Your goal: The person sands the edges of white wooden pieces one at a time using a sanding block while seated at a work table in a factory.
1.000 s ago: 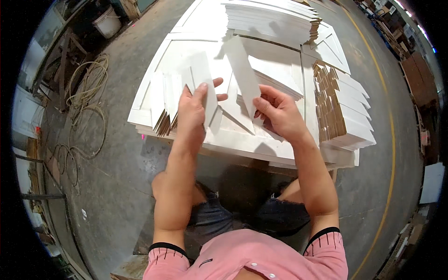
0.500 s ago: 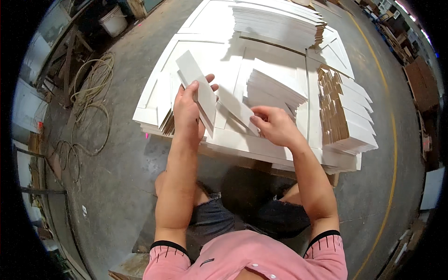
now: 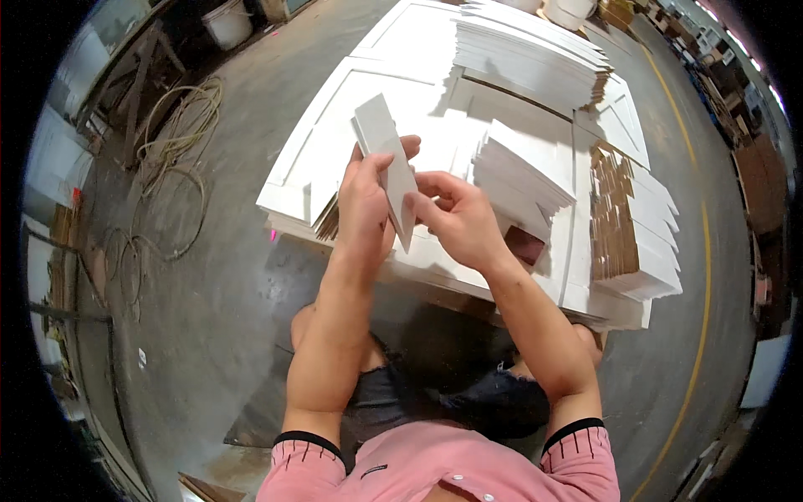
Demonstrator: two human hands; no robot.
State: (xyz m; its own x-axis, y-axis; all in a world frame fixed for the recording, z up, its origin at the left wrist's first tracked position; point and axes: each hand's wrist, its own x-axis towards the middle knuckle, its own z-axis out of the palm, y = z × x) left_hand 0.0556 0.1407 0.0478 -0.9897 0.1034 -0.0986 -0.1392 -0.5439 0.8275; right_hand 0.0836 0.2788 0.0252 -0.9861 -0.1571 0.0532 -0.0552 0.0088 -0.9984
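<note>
- A loose coil of hose (image 3: 180, 142) lies on the floor, well apart from the desk (image 3: 330, 113), whose left edge slants away from the person.
- A small stack of boards (image 3: 328, 222) sits at the desk's near left edge, just beside the left hand.
- The left hand (image 3: 366, 197) has its grip closed around a white board (image 3: 386, 155), thumb across the upper face, fingertips showing past the right side.
- The white board is held above the near part of the desk, tilted; its long axis runs away from the person, the far end leaning left, the near end pointing right and back. A second edge shows along its left side.
- A broad stretch of desk surface lies between it and the far left corner.
- The right hand (image 3: 458, 217) is at its right edge, fingers curled and thumb close to them; I cannot tell whether this grip pinches it.
- Just beyond the right hand, a fanned stack (image 3: 523, 171) slants down rightward.
- A taller stack (image 3: 640, 238) stands by the desk's right edge.
</note>
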